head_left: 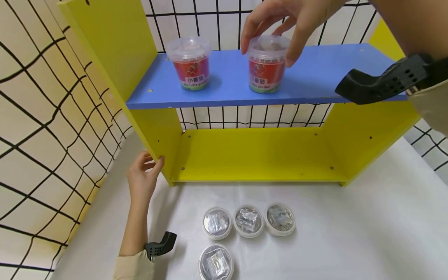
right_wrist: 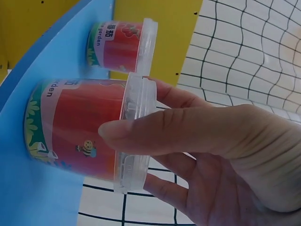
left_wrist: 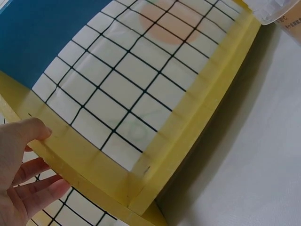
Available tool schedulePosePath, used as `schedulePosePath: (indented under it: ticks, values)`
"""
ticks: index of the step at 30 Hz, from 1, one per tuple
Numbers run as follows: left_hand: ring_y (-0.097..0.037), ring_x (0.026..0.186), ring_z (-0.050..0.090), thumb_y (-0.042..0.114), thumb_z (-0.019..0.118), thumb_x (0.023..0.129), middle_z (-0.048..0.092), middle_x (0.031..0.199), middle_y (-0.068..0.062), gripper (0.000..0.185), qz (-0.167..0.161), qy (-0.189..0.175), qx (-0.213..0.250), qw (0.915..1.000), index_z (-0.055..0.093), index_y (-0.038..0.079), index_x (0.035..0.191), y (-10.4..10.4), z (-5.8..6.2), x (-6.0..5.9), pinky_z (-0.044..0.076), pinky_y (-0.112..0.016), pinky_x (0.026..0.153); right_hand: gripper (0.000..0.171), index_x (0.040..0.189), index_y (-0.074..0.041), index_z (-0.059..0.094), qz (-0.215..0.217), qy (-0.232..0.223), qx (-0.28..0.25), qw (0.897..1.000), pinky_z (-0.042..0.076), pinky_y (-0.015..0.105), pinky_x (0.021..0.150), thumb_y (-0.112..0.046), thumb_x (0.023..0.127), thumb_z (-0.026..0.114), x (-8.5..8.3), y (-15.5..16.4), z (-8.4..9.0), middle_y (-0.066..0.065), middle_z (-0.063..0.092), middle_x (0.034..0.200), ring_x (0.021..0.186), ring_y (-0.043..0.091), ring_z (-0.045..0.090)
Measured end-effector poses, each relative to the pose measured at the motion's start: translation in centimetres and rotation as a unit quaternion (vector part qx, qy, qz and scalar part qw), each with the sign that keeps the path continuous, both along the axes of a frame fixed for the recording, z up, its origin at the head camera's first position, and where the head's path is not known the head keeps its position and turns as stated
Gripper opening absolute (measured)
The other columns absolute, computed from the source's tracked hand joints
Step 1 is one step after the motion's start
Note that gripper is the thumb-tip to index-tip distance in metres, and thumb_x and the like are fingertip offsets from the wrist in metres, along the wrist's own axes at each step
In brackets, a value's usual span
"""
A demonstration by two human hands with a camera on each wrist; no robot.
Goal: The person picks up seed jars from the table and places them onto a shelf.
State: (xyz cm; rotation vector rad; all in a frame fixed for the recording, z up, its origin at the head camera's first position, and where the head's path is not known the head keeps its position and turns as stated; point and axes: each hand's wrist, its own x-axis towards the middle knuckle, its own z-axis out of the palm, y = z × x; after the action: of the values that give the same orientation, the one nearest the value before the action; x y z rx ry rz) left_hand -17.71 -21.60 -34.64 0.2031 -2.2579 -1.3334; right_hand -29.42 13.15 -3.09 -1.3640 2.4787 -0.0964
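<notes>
My right hand (head_left: 295, 17) grips red-labelled plastic cup (head_left: 266, 76), left hand (head_left: 143, 175) yellow panel (head_left: 115, 42). Blue shelf (head_left: 229, 77): two; unshelved: four clear-lidded tubs (head_left: 216, 223).

A hand could enter the lower shelf (head_left: 245, 155) over the near tubs (head_left: 248, 221); wire mesh (head_left: 237, 116) blocks the far side.

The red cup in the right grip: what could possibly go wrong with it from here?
The right grip holds the red cup at its clear lid, so the lid may loosen if lifted. The cup is also near the front edge of the blue shelf, so a bump could send it off.
</notes>
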Motion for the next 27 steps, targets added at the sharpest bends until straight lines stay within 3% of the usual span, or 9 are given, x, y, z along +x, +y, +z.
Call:
schedulePosePath:
  ticks: [8,11,17,24,27]
  values:
    - [-0.021,0.083,0.063,0.023,0.066,0.084,0.064,0.098,-0.008,0.021,0.005,-0.001,-0.003,1.0,0.064,0.009,0.1,-0.1,0.0,0.2,0.047,-0.008,0.061,0.073,0.126,-0.024,0.049,0.016,-0.017,-0.009,1.0,0.032,0.063,0.098,-0.018,0.063,0.084,0.0,-0.1,-0.1,-0.012,0.044,0.126,0.114,0.011,0.039]
    - [-0.021,0.082,0.063,0.023,0.066,0.084,0.064,0.097,-0.007,0.02,0.008,0.001,-0.006,1.0,0.064,0.011,0.1,-0.1,0.0,0.2,0.047,-0.008,0.06,0.072,0.127,-0.026,0.048,0.025,-0.002,-0.005,1.0,0.035,0.062,0.097,-0.016,0.065,0.083,0.3,0.0,-0.1,-0.013,0.043,0.127,0.115,0.013,0.039]
    - [-0.021,0.083,0.064,0.023,0.067,0.084,0.065,0.097,-0.008,0.02,0.004,0.002,-0.007,1.0,0.064,0.012,0.099,0.1,0.0,0.2,0.048,-0.009,0.061,0.074,0.129,-0.032,0.043,0.038,0.038,0.011,0.998,0.047,0.047,0.088,-0.01,0.069,0.081,0.9,0.4,-0.3,-0.016,0.038,0.13,0.118,0.02,0.042]
    - [-0.022,0.084,0.064,0.025,0.067,0.083,0.065,0.098,-0.008,0.02,0.0,-0.004,-0.007,1.0,0.064,0.013,0.099,0.4,0.0,0.0,0.047,-0.008,0.06,0.075,0.128,-0.034,0.044,0.023,0.032,0.015,0.999,0.037,0.064,0.092,-0.008,0.068,0.081,1.4,0.9,-0.4,-0.016,0.036,0.13,0.123,0.027,0.037]
    - [-0.022,0.084,0.064,0.024,0.067,0.083,0.065,0.098,-0.008,0.02,0.0,-0.003,-0.007,1.0,0.064,0.013,0.099,0.5,-0.1,0.0,0.047,-0.008,0.06,0.077,0.129,-0.036,0.044,0.019,0.036,0.017,0.999,0.039,0.063,0.091,-0.009,0.067,0.081,1.4,1.1,-0.4,-0.016,0.036,0.13,0.122,0.026,0.037]
